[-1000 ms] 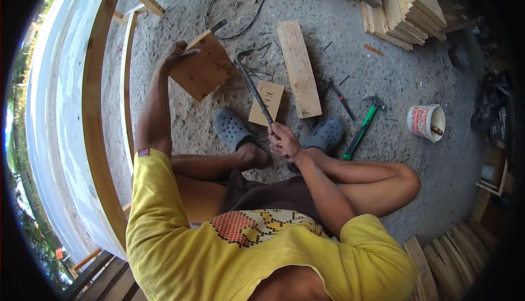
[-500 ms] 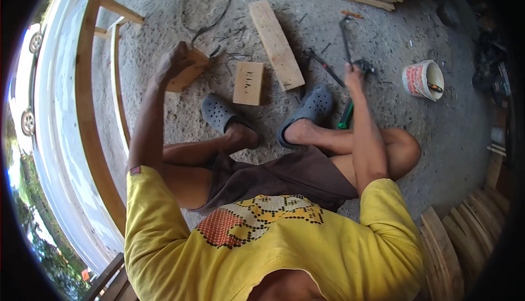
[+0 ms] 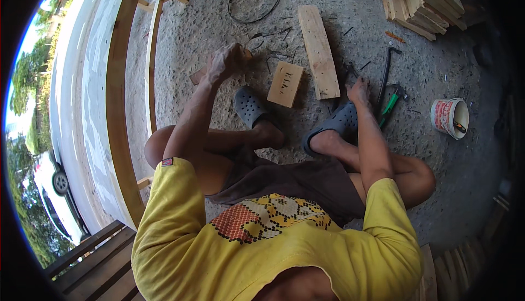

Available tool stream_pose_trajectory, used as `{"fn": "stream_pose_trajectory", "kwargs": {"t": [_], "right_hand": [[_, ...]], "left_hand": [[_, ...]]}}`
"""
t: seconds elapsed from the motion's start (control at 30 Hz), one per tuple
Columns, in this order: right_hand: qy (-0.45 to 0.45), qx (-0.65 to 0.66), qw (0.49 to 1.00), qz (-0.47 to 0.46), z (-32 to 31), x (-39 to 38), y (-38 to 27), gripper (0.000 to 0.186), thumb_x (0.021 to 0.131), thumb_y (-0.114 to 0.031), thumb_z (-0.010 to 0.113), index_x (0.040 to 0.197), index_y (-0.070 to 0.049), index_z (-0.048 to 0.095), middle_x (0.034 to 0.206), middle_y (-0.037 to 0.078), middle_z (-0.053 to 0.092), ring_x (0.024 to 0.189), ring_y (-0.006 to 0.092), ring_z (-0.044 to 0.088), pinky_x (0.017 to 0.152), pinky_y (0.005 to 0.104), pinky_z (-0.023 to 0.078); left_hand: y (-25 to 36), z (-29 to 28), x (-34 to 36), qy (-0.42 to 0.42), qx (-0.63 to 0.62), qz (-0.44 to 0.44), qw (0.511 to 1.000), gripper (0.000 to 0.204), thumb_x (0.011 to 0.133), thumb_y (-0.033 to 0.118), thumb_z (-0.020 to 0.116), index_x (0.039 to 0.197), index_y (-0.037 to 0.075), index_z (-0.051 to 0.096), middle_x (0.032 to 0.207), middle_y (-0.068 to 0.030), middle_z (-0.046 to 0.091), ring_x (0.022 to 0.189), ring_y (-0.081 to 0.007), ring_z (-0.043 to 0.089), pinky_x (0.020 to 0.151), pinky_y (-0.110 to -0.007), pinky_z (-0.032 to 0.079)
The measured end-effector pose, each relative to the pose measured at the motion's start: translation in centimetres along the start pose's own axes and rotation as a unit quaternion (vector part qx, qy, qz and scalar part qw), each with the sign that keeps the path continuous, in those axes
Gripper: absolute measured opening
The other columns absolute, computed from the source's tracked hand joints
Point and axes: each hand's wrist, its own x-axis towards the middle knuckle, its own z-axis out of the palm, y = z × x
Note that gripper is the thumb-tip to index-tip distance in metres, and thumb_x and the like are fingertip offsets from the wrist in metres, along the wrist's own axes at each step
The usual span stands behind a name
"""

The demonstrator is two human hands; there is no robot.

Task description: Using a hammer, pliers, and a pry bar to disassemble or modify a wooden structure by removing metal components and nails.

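Note:
My left hand (image 3: 227,63) is closed round a wooden block (image 3: 198,75), largely hidden beneath the fingers. My right hand (image 3: 359,91) is down at the ground beside my right clog, its fingers closed on a pair of pincers (image 3: 351,71); the handles are mostly covered by the hand. Just right of it lies a black pry bar (image 3: 386,76) with a hooked end. A hammer (image 3: 390,105) with a green handle rests against the bar's lower part. Between my hands are a second wooden block (image 3: 285,85) with dark marks and a longer plank (image 3: 319,52).
Loose nails (image 3: 284,32) litter the rough floor. A white bucket (image 3: 449,117) with a tool inside stands at right. Stacked boards (image 3: 424,5) sit far right. A wooden frame (image 3: 117,82) rises at left, and a dark cable (image 3: 257,19) loops at the back.
My right hand has let go of the pry bar, which now lies on the floor, and moved left onto the pincers. My left hand still holds its block, now lower and tilted. The view has shifted.

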Motion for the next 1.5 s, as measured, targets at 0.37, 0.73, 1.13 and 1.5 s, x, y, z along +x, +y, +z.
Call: {"fn": "stream_pose_trajectory", "kwargs": {"t": [0.37, 0.73, 1.13, 1.5], "right_hand": [[0.115, 0.161, 0.968, -0.158, 0.8, 0.8, 3.0, 0.036, 0.091, -0.034, 0.076, 0.091, 0.001, 0.068, 0.093, 0.023, 0.065, 0.088, 0.0432, 0.063, 0.079, 0.0543, 0.051], [0.135, 0.388, 0.893, -0.182, -10.6, -0.1, -5.0, 0.040, 0.109, -0.036, 0.057, 0.128, -0.003, 0.070, 0.127, 0.017, 0.072, 0.117, 0.0278, 0.067, 0.101, 0.0378, 0.050], [0.331, 0.429, 0.750, -0.379, -32.0, -6.7, -10.2, 0.070, 0.108, -0.046, 0.055, 0.155, 0.002, 0.035, 0.149, 0.032, 0.049, 0.142, 0.0395, 0.049, 0.118, 0.0570, 0.040], [-0.506, 0.613, 0.587, 0.154, -15.5, -20.6, -13.8, 0.060, 0.093, -0.017, 0.061, 0.150, -0.004, 0.046, 0.129, 0.026, 0.067, 0.100, 0.0390, 0.076, 0.084, 0.0539, 0.064]], "left_hand": [[2.3, 2.6, -3.4, 0.074, -0.052, -0.010, 0.996, 0.023, 0.090, 0.030, 0.069, 0.106, 0.014, 0.064, 0.093, -0.0143, 0.074, 0.087, -0.0380, 0.073, 0.073, -0.050, 0.054], [1.6, 3.4, -3.3, 0.099, -0.078, 0.025, 0.992, 0.031, 0.087, 0.024, 0.068, 0.116, 0.012, 0.066, 0.099, -0.0150, 0.075, 0.088, -0.0383, 0.073, 0.073, -0.052, 0.055], [1.7, 5.2, -4.1, 0.142, -0.107, 0.024, 0.984, 0.019, 0.088, 0.022, 0.065, 0.105, 0.013, 0.062, 0.101, -0.0106, 0.072, 0.093, -0.0346, 0.072, 0.077, -0.046, 0.056], [1.3, 4.8, -3.4, 0.103, -0.107, -0.007, 0.989, 0.023, 0.085, 0.017, 0.066, 0.106, 0.011, 0.059, 0.103, -0.0129, 0.071, 0.100, -0.0353, 0.071, 0.081, -0.047, 0.056]]}}
